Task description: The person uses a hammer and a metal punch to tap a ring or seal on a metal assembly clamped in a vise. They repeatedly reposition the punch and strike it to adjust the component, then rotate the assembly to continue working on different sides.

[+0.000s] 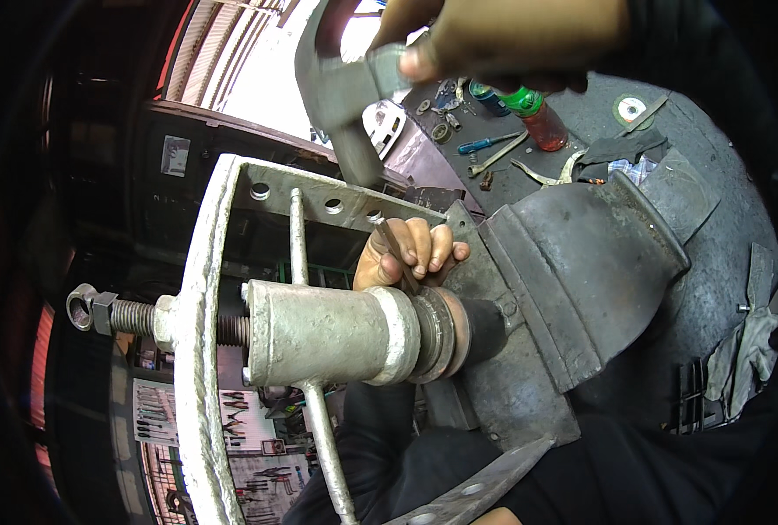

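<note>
My right hand (pixel 441 44) grips a dark metal hammer (pixel 341 92), raised in the upper middle with its head blurred. My left hand (pixel 411 249) pinches a slim steel chisel or punch (pixel 392 242), its lower end at the dark grooved rings (pixel 433 341) beside a silver cylinder (pixel 323 332). The cylinder sits in a silver steel puller frame (pixel 201 289) with a threaded bolt (pixel 131 317) through it and rods at either side. On the right, the rings adjoin a dark flanged housing (pixel 581 271). Part of my left hand is hidden behind these parts.
A grey floor or work surface (pixel 713 192) at right holds small loose tools, a green-and-red bottle (pixel 542 122), a grinding disc (pixel 631 109) and cloths (pixel 739 350). Boards of hanging tools (pixel 258 481) are at lower left. A bright opening (pixel 231 52) is at top left.
</note>
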Demonstrator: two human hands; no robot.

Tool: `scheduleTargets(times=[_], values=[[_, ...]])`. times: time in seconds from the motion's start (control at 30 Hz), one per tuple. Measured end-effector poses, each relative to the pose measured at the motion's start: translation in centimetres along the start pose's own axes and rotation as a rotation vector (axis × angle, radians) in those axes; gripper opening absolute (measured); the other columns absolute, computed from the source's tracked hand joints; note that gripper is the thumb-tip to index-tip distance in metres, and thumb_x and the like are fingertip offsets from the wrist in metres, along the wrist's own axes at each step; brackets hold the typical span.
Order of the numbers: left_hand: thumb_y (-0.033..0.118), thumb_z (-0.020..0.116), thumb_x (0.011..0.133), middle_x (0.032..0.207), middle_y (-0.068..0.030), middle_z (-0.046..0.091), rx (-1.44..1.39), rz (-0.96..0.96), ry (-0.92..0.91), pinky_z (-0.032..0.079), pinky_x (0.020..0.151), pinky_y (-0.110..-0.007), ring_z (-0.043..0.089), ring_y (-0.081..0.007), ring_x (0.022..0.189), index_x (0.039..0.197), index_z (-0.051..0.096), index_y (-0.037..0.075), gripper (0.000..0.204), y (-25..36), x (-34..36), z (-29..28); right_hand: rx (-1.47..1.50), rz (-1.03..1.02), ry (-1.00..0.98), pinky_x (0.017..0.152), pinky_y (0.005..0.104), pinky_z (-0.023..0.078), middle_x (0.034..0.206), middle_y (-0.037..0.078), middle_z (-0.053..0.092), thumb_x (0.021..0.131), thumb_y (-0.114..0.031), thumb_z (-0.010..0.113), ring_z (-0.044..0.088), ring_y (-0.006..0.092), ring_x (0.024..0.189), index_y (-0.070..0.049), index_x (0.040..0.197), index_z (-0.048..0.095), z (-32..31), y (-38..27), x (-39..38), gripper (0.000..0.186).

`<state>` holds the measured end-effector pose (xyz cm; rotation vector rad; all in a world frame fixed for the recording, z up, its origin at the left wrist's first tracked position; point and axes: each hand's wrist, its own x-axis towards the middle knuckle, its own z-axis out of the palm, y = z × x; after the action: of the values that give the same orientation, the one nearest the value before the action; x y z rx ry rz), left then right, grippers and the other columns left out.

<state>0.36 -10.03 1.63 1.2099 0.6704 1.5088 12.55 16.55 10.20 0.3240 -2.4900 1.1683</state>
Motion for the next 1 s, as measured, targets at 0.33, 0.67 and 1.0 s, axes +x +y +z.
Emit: scheduleTargets(times=[0.33,0.67,1.0], values=[[0.026,0.059,0.089,0.073,-0.0026,0.048,-0.148,0.038,0.112,0.034,0.092,-0.047,0.047,-0.0160,0.077,0.084,0.056,0.006,0.021,-1.0,-0.1,0.5,-0.015,0.015,0.027,0.037,0.0301,0.048,0.055,0.011,0.052,0.082,-0.012,0.061,0.053,0.0184,0.039,-0.006,0.110,0.033,-0.5,0.1,-1.4,0.040],[0.028,0.061,0.087,0.070,-0.0030,0.049,-0.047,0.012,0.096,0.035,0.093,-0.046,0.047,-0.0153,0.069,0.082,0.055,0.007,0.023,-0.2,0.2,0.6,-0.001,0.006,0.002,0.037,0.0296,0.048,0.057,0.011,0.053,0.083,-0.012,0.060,0.054,0.0181,0.040,-0.005,0.111,0.034,0.3,0.2,-0.2,0.039],[0.028,0.059,0.089,0.069,-0.0010,0.046,-0.007,-0.002,0.053,0.033,0.093,-0.049,0.046,-0.0140,0.068,0.081,0.054,0.008,0.023,-0.3,0.5,0.3,0.005,-0.008,-0.006,0.037,0.0291,0.047,0.058,0.011,0.054,0.083,-0.012,0.058,0.054,0.0179,0.040,-0.005,0.112,0.034,-0.1,0.4,0.2,0.038]])
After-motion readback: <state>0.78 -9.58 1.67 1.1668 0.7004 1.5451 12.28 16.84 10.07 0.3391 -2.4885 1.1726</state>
